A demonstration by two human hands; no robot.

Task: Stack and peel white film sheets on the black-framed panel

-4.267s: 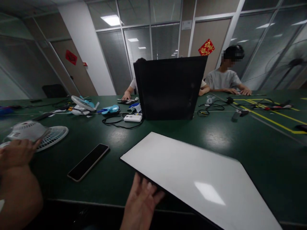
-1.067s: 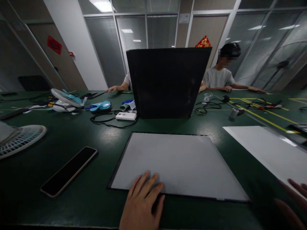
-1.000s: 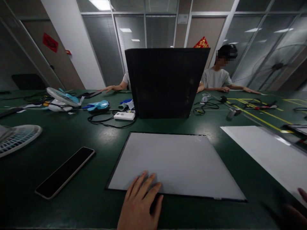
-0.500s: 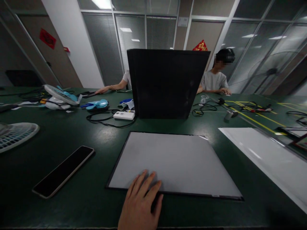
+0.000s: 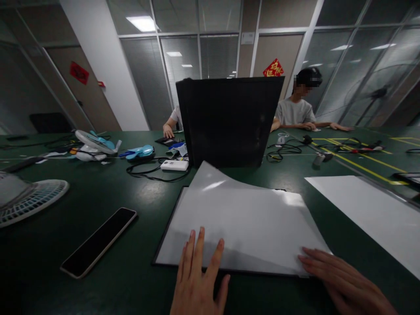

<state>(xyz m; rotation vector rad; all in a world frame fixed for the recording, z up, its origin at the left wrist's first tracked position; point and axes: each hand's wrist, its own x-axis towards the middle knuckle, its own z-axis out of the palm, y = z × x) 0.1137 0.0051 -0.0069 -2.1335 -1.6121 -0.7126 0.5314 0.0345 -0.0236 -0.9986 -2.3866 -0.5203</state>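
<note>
In the lower part of the frame, a glossy white sheet (image 5: 249,214) lies over a dark-edged board (image 5: 168,225), hiding most of the board's face; the sheet's upper-left corner curls up and, in this view, covers the bottom edge of a tall black box (image 5: 229,124). At the bottom centre the left hand (image 5: 199,282), cut off at the wrist, is spread with its fingers over the sheet's near edge, gripping nothing; how firmly it presses is hard to judge. The right hand (image 5: 344,278), at the lower right, has its fingertips at the sheet's near right corner; its thumb and underside are out of sight, so whether it pinches the corner cannot be told. Most of the sheet thus lies beyond and between the two hands. Another white sheet (image 5: 367,210) runs out of the frame at the right, and a white fan (image 5: 42,199) is cropped by the left edge. The black box masks most of a person, leaving little more than a hand (image 5: 169,131) and sleeve visible on its left. The standing fan (image 5: 377,92) at the upper right is dim and blurred.
</note>
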